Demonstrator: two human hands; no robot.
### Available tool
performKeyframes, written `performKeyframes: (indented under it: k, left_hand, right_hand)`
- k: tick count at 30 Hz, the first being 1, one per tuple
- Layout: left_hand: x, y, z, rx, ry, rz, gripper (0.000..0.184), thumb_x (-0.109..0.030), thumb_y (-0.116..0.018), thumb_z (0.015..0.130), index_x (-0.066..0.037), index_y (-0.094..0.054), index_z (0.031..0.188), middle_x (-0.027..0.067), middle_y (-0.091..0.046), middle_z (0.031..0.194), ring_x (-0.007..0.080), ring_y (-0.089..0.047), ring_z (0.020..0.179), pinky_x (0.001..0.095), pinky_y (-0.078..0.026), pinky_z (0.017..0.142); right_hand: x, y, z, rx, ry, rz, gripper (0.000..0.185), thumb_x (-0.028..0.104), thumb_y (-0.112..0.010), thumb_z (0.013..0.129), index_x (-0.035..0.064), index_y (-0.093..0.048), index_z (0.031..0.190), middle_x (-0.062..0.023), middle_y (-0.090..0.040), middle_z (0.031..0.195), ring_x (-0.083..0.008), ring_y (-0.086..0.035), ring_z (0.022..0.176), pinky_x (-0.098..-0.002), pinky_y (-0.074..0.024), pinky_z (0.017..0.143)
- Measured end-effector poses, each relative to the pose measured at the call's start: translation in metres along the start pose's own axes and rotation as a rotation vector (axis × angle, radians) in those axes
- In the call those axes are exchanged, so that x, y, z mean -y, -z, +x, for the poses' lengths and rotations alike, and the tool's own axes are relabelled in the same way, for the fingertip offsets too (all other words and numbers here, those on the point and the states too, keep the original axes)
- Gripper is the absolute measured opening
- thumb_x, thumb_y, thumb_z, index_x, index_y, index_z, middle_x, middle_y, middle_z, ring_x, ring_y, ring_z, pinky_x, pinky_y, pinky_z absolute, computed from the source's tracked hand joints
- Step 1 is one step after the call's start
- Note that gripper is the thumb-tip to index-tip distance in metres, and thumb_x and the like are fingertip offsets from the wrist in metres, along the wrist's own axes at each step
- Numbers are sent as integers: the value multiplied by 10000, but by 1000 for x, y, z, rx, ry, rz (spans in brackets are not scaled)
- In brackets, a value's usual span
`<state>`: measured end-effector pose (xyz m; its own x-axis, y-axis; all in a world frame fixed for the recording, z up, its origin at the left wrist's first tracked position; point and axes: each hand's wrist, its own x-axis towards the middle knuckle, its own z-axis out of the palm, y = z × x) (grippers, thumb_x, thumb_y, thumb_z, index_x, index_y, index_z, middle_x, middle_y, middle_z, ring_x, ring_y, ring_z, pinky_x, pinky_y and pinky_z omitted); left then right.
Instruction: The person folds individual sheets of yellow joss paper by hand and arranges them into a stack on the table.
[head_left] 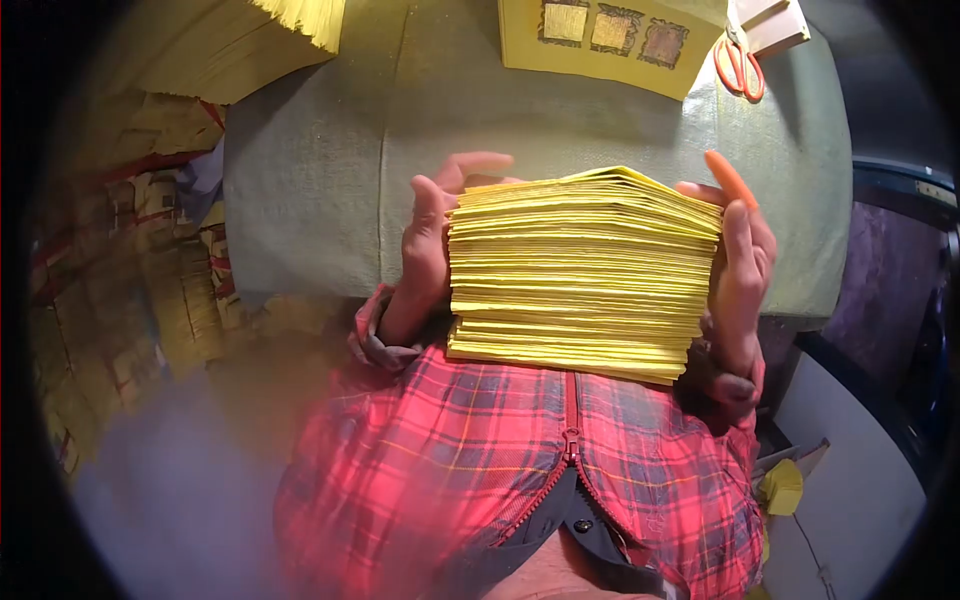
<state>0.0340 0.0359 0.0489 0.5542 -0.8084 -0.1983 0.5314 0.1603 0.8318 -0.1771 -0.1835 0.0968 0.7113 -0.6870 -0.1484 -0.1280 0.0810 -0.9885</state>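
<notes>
A thick stack of yellow paper sheets (pixel 580 275) stands in front of my chest, its layered edges facing me. The top sheets bow upward in a low peak. My left hand (pixel 428 235) presses against the stack's left side, thumb up and some fingers behind it. On the opposite side my right hand (pixel 742 250) presses in the same way, so the stack sits between both palms. An orange finger cover (pixel 731 180) is on one finger of my right hand. The fingers behind the stack are partly hidden.
A greenish cloth-covered table (pixel 300 200) lies beyond. On it are a printed yellow stack (pixel 600 65) at the back, red-handled scissors (pixel 740 70) at the back right and another yellow paper stack (pixel 240 45) at the back left. Bundled paper (pixel 130 290) is piled at the left.
</notes>
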Motion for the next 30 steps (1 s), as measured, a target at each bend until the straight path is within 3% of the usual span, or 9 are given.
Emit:
performKeyframes:
  k: [2, 3, 5, 7, 10, 14, 18, 26, 30]
  left_hand:
    - [-3, 6, -2, 56, 70, 30, 1001, -834, -326, 1034, 41, -511, 1483, 214, -725, 1270, 262, -711, 1155, 400, -572, 1007]
    - [-9, 10, 0, 59, 71, 32, 1001, -834, -326, 1034, 41, -511, 1483, 214, -725, 1270, 262, -711, 1155, 400, -572, 1007]
    - [-34, 17, 11, 282, 106, 279, 984, -822, -502, 983, 22, -515, 1489, 207, -730, 1274, 278, -723, 1145, 416, -584, 995]
    - [-51, 12, 19, 393, 115, 408, 989, -816, -590, 957, 12, -517, 1493, 204, -732, 1276, 286, -728, 1140, 425, -590, 988]
    - [-70, -3, 28, 601, 197, 769, 912, -561, -881, 852, -11, -519, 1483, 221, -758, 1194, 326, -752, 1122, 445, -594, 955]
    - [-72, -20, 33, 854, -13, 1087, 1061, -533, -961, 742, -36, -458, 1532, 252, -746, 1201, 406, -773, 1041, 479, -622, 896]
    - [-68, -29, 24, 940, 4, 1117, 1094, -545, -954, 737, -13, -414, 1526, 291, -722, 1159, 466, -739, 1052, 508, -610, 878]
    - [-64, -38, 5, 878, 8, 1169, 1040, -576, -933, 746, 54, -434, 1407, 313, -700, 1116, 506, -710, 1045, 549, -585, 877]
    - [-61, -50, -9, 831, -109, 1177, 1046, -593, -923, 748, 74, -435, 1389, 310, -683, 1139, 517, -698, 1035, 549, -584, 874]
  right_hand:
    - [27, 2, -10, 63, 147, -279, 794, 571, -655, 1041, -17, -536, 1562, -180, -717, 1325, -288, -703, 1167, -414, -548, 1057]
    - [37, 4, -13, 60, 147, -278, 794, 571, -655, 1041, -17, -536, 1562, -180, -717, 1325, -288, -703, 1167, -414, -548, 1057]
    - [55, 6, -18, 311, 492, -929, 864, 500, -805, 903, 13, -543, 1565, -233, -625, 1475, -382, -599, 1353, -514, -435, 1187]
    - [71, -2, -28, 379, 506, -1028, 871, 489, -815, 879, 22, -547, 1563, -238, -583, 1516, -403, -555, 1396, -549, -386, 1212]
    - [83, -20, -42, 513, 532, -1231, 888, 468, -834, 832, 41, -555, 1558, -249, -501, 1599, -446, -468, 1482, -618, -289, 1261]
    - [79, -30, -53, 693, 515, -1144, 864, 441, -818, 829, 42, -553, 1548, -234, -437, 1657, -474, -364, 1561, -688, -194, 1284]
    - [78, -32, -51, 772, 587, -1204, 801, 373, -764, 852, 44, -546, 1549, -230, -431, 1663, -472, -355, 1569, -683, -180, 1298]
    - [67, -34, -52, 798, 634, -1199, 687, 237, -632, 935, 13, -509, 1574, -246, -383, 1691, -486, -312, 1593, -687, -171, 1305]
    - [65, -37, -41, 675, 674, -1280, 713, 223, -635, 922, -15, -490, 1579, -252, -458, 1619, -467, -384, 1554, -671, -201, 1303]
